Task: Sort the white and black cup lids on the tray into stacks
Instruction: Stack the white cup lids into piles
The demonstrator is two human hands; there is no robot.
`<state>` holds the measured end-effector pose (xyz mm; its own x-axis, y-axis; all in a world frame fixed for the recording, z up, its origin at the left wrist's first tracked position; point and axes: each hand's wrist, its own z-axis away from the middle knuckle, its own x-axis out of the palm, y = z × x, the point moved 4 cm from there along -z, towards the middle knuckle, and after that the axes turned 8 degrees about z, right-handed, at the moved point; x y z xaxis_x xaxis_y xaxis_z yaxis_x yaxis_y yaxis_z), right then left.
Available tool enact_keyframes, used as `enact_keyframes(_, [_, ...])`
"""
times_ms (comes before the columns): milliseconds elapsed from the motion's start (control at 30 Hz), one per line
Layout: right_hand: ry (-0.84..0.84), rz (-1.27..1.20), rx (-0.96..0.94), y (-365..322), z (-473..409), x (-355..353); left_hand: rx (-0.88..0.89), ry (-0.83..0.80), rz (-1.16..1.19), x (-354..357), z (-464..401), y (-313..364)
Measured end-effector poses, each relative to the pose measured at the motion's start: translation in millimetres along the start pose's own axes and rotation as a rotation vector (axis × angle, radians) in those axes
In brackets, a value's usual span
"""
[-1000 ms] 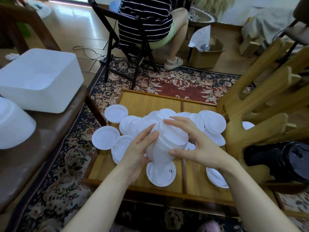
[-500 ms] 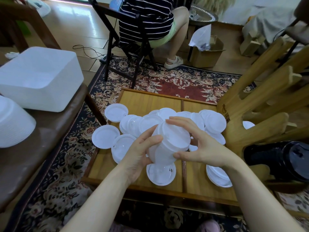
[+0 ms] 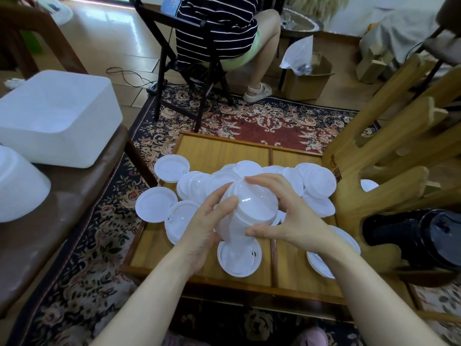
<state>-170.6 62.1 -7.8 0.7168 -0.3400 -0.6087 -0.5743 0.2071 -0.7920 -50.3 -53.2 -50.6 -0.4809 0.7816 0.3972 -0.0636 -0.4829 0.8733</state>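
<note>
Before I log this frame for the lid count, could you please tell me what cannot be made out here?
- Head view: how many lids the white stack of cup lids holds; the left hand and right hand cover its sides.
- Head view: the black stack of lids is partly hidden by the pale wooden rack.
- Head view: loose white lids overlap on the wooden tray, so no exact count.

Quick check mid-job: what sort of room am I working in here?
Probably a home living room used as a workspace: a patterned rug over the floor, a folding chair with someone seated, and a cardboard box nearby.
</note>
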Motion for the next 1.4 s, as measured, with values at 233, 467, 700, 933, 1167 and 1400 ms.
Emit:
enact_keyframes(233, [0.104, 0.09, -0.013, -1.8, 1.9, 16.3, 0.064, 0.079, -0.027, -0.6, -1.3, -2.6])
enact_keyframes(467, [0.023, -0.031, 0.094, 8.1, 1.4, -11.4, 0.145, 0.13, -0.003, 0.4, -1.7, 1.9])
enact_keyframes(700, [0.032, 0.361, 0.506, 94.9, 20.4, -56.2, 0.171, 0.182, 0.004, -5.5, -1.0, 6.0])
enact_keyframes(933, [-0.232, 0.812, 0.512, 114.4, 25.1, -20.7, 0.144, 0.208, 0.07, -12.1, -3.5, 7.3])
enact_keyframes(1167, [-0.15, 0.926, 0.46, 118.1, 22.0, -12.4, 0.124, 0.168, 0.038, -12.1, -4.8, 5.8])
enact_keyframes(1400, [0.072, 0.447, 0.561, 94.1, 31.9, -47.6, 0.117, 0.157, 0.017, -9.3, -4.2, 5.0])
